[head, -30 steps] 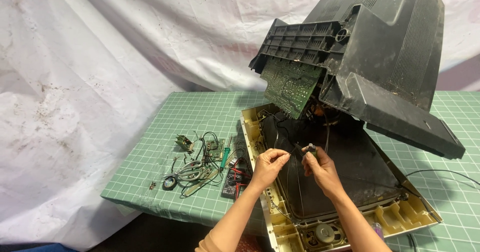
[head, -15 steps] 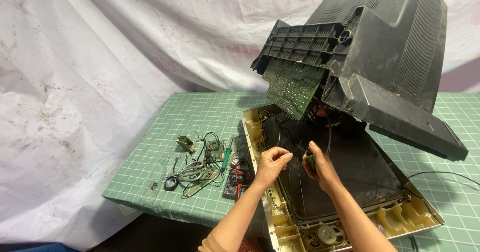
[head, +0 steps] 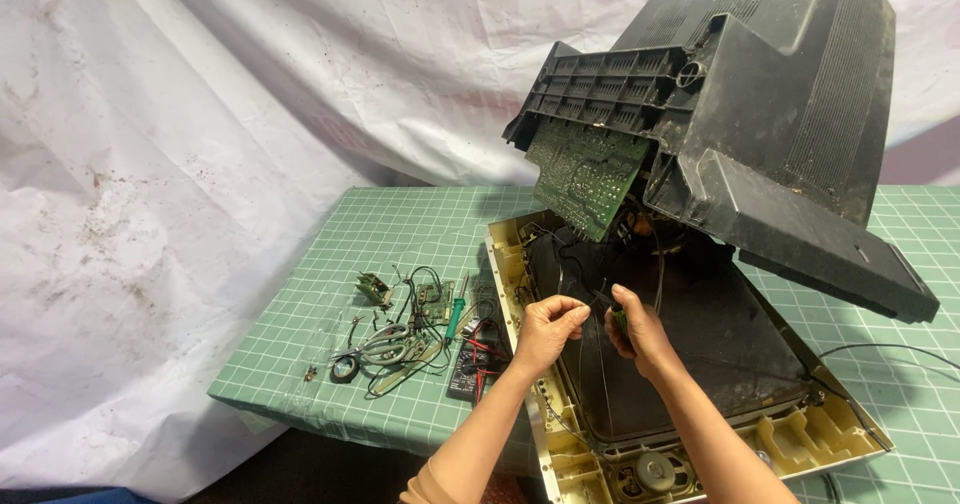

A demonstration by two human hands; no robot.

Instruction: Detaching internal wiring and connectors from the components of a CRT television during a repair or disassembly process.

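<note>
An opened old television lies face down on the mat, with its yellowed front frame (head: 508,264) around the dark picture tube (head: 700,344). The black rear shell (head: 770,104) is tilted up above it, and a green circuit board (head: 585,174) hangs from its underside. Both hands are over the tube's near left part. My left hand (head: 548,332) pinches a thin black wire (head: 580,289) that runs up toward the board. My right hand (head: 645,339), close beside it, is closed on a small green-handled tool (head: 620,320).
On the green cutting mat (head: 400,224), left of the set, lie a tangle of wires and small boards (head: 400,334), scissors (head: 365,349), a green screwdriver (head: 455,314) and a dark meter (head: 468,369). A round speaker (head: 655,469) sits in the frame's near edge. A black cable (head: 880,347) trails right. White cloth hangs behind.
Both hands stay at nearly the same spot over the tube; only the fingers shift slightly on the wire and the tool.
</note>
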